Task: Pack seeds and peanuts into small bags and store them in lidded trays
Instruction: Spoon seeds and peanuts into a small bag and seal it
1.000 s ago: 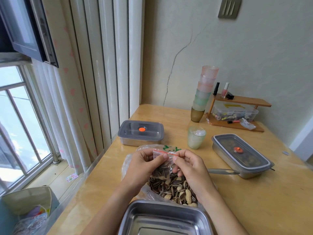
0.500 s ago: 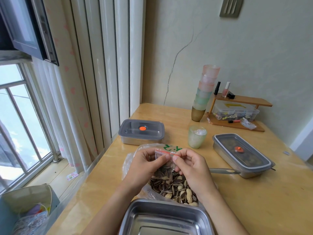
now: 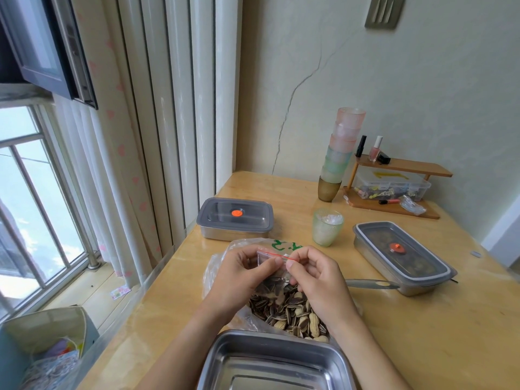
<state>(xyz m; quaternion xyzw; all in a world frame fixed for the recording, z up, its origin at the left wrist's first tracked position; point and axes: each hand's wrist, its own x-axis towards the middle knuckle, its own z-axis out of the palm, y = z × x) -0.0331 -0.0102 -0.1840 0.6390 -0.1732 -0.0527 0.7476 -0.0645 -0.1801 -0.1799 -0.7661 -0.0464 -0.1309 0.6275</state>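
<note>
A small clear zip bag with a red seal line holds striped seeds. My left hand and my right hand both pinch its top edge, thumbs close together at the seal. It hangs above a large open plastic bag of seeds and peanuts on the table. An open steel tray sits nearest me, with nothing in it. A lidded steel tray stands at the back left. A longer lidded tray with dark contents stands at the right.
A green cup of folded small bags stands behind the big bag. A metal handle lies beside the long tray. Stacked cups and a wooden shelf line the wall. Curtains, a window and a bin are at the left.
My thumbs have drawn closer together along the red seal of the small bag. The hands stay in about the same place over the big bag.
</note>
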